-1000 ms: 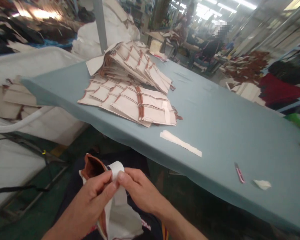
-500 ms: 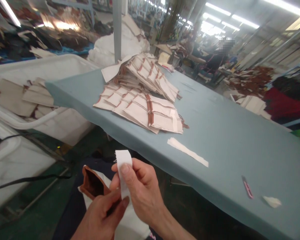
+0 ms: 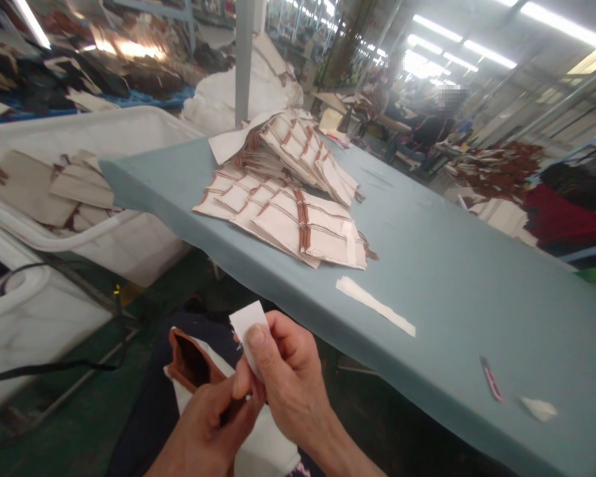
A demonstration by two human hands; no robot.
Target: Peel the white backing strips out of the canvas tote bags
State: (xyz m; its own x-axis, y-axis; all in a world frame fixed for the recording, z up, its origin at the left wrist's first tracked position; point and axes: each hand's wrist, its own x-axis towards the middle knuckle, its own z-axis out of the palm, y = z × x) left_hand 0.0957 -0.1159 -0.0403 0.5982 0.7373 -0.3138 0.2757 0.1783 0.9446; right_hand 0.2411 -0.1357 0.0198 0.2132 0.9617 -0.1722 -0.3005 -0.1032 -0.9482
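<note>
Between both hands, over my lap, is a short white fabric strip (image 3: pixel 251 323) with a frayed left edge. My right hand (image 3: pixel 293 377) is closed on it, the thumb pressing flat on its face. My left hand (image 3: pixel 208 424) is closed below, thumb and fingertips pinched at the strip's lower end, which the fingers hide. Under the hands lies a cream fabric piece (image 3: pixel 268 444) with a brown, open-mouthed end (image 3: pixel 191 361) that gapes to the left. On the table, a longer cream strip (image 3: pixel 377 306) lies apart from my hands.
The blue-green table (image 3: pixel 457 285) bears stacked cream panels with brown strips (image 3: pixel 278 212), a pink cutter (image 3: pixel 491 379) and a small cream scrap (image 3: pixel 540 408). White bins (image 3: pixel 144 122) holding more panels stand left. A cable (image 3: pixel 54 366) crosses the lower left. A person (image 3: pixel 427 132) sits far back.
The white strip has tilted to the right at its top, and less of its lower part shows. My left fingers have moved up closer to my right hand. The view has shifted slightly.
</note>
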